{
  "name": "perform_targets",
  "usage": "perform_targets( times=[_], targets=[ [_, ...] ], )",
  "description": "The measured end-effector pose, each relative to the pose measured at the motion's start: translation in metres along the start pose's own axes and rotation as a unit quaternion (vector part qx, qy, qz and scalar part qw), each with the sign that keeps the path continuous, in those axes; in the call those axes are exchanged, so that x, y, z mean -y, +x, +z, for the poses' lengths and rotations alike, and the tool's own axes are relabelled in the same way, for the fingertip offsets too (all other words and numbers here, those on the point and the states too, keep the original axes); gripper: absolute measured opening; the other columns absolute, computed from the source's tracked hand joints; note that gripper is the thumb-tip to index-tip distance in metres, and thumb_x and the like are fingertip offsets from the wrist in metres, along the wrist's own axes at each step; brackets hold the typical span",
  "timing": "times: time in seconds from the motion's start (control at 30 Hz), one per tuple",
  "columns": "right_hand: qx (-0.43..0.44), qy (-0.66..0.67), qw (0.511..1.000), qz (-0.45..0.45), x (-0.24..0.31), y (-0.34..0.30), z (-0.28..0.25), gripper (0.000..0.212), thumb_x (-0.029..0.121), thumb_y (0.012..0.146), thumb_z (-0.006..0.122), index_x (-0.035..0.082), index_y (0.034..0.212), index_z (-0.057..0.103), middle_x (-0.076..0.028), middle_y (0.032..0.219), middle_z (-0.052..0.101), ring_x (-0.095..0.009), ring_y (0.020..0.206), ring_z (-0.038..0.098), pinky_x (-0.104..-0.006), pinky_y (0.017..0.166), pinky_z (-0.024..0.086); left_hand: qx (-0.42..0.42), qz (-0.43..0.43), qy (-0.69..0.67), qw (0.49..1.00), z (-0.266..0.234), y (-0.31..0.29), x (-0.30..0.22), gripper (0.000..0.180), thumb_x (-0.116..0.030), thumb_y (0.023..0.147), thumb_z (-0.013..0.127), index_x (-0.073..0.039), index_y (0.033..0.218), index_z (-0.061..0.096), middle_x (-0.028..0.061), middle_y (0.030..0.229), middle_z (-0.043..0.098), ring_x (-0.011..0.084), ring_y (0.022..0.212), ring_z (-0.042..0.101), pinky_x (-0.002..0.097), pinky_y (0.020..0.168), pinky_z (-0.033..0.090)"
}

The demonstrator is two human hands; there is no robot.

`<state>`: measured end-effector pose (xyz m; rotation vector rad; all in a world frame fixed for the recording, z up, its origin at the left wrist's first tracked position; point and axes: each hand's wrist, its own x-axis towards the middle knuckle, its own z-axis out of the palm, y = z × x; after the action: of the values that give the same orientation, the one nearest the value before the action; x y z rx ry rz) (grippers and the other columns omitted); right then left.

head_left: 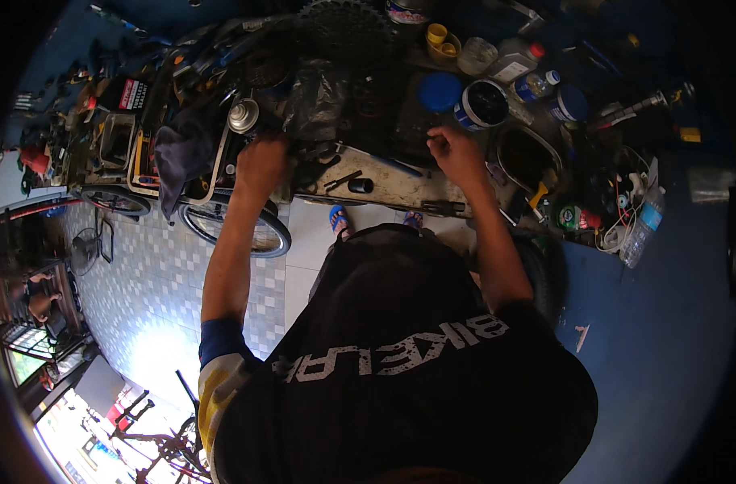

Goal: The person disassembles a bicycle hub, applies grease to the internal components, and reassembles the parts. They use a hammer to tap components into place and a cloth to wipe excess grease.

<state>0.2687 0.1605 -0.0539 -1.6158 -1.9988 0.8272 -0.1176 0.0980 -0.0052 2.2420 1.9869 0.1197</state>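
My left hand [263, 165] is closed over the cluttered workbench [400, 179], beside a spray can [243, 116] with a silver top. Its fingertips are in shadow, and what they hold, if anything, is hidden. Farther right, my right hand [458, 157] has its fingers curled in and nothing shows in them. Just beyond it are a round blue lid [440, 92] and an open white tub [482, 105] with dark contents. Between my hands, a long thin dark tool [380, 160] and a short black cylinder [360, 185] lie on the bench.
A dark cloth [182, 149] hangs over a tool tray at left. Bottles, including a clear one [535, 85], crowd the back right. A bicycle wheel [275, 234] stands below the left side. A large sprocket [344, 28] is at the back. A water bottle [644, 230] lies far right.
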Motion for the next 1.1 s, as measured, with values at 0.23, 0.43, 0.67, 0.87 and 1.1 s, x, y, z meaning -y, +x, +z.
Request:
perform_targets(
  times=[0.23,0.43,0.67,0.87,1.1],
  targets=[
    [0.018,-0.084,0.996,-0.04,-0.003,0.035,0.03,0.021,0.028,0.094,0.075,0.014,0.108,0.077,-0.01,0.102,0.078,-0.033,0.094,0.075,-0.0454,0.08,0.059,-0.034,-0.004,-0.016,0.999,-0.073,-0.012,-0.029,0.015,-0.012,0.09,0.072,-0.01,0.104,0.07,0.0148,0.1,0.074,0.0376,0.101,0.07,0.0498,0.083,0.058],
    [0.073,-0.208,0.975,0.027,0.03,0.054,0.051,0.028,0.037,0.089,0.078,0.016,0.108,0.08,-0.012,0.109,0.078,-0.035,0.103,0.075,-0.0494,0.089,0.059,-0.168,-0.04,-0.31,0.935,-0.108,-0.002,-0.046,0.019,-0.015,0.092,0.074,-0.003,0.104,0.065,0.0179,0.091,0.069,0.0315,0.079,0.067,0.0391,0.075,0.053],
    [0.053,-0.154,0.986,0.028,0.019,0.062,0.065,0.027,0.032,0.085,0.08,0.013,0.104,0.076,-0.011,0.105,0.077,-0.036,0.098,0.074,-0.0484,0.084,0.058,-0.285,-0.089,-0.505,0.81,-0.061,0.006,-0.059,0.021,-0.017,0.1,0.076,0.001,0.102,0.064,0.0007,0.083,0.063,0.0051,0.076,0.053,0.0237,0.066,0.042],
    [0.019,0.081,0.997,0.007,0.016,0.055,0.049,0.022,0.017,0.088,0.079,0.006,0.105,0.07,-0.01,0.092,0.076,-0.023,0.086,0.075,-0.0349,0.076,0.058,-0.035,-0.263,-0.642,0.72,0.035,-0.001,-0.034,0.028,-0.025,0.105,0.07,0.0,0.116,0.07,0.0057,0.099,0.074,0.0137,0.087,0.069,0.0301,0.08,0.055],
    [0.041,0.263,0.959,-0.095,0.074,0.01,0.054,0.016,0.008,0.095,0.074,0.007,0.111,0.076,-0.007,0.097,0.077,-0.015,0.086,0.073,-0.0315,0.077,0.058,0.023,-0.207,-0.889,0.408,0.077,0.002,-0.056,0.04,-0.025,0.11,0.052,0.0,0.139,0.06,0.0144,0.133,0.07,0.0256,0.122,0.067,0.0416,0.109,0.051]
  ],
)
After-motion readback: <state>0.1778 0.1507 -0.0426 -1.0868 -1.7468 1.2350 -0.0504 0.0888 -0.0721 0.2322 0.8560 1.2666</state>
